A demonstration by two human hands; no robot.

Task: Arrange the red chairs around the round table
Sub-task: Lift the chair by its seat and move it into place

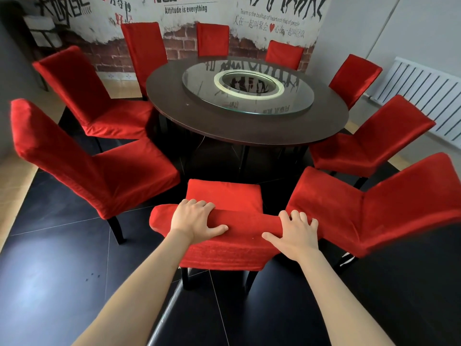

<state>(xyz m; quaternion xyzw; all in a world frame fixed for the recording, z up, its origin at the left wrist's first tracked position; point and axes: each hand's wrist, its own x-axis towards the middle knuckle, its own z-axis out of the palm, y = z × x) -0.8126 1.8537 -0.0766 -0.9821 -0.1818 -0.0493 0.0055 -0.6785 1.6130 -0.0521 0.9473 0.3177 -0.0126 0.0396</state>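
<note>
— Dark glossy floor tiles [62, 283] run under everything, and a wall mural [184, 11] of painted brick and lettering fills the far side. What sits in the middle?

— The round table [174, 106], dark brown, with a glass turntable [287, 101] on top. A white radiator [421, 93] hangs on the wall at about 2 o'clock from it.

— And the red chairs?

— Nine ring the table. Taking the table as the dial: the nearest chair [224, 196] is at 6 o'clock, its seat short of the table edge. Another chair [119, 176] is at 8 o'clock, one [82, 88] at 9 to 10, a tall-backed one [144, 48] at 11, and one [212, 39] at 12. Then a chair [284, 54] at 1 o'clock, one [354, 76] at 2, one [379, 136] at 3 to 4, and the last [374, 211] at 5 o'clock, just beside the nearest chair.

— What are the hands doing?

— Both grip the top of the nearest chair's backrest. The left hand [194, 221] has its fingers curled over the far side and the thumb on the near face. The right hand [296, 231] holds the same way, fingers over the top edge, thumb pointing toward the left one. The two are apart along the rail.
</note>
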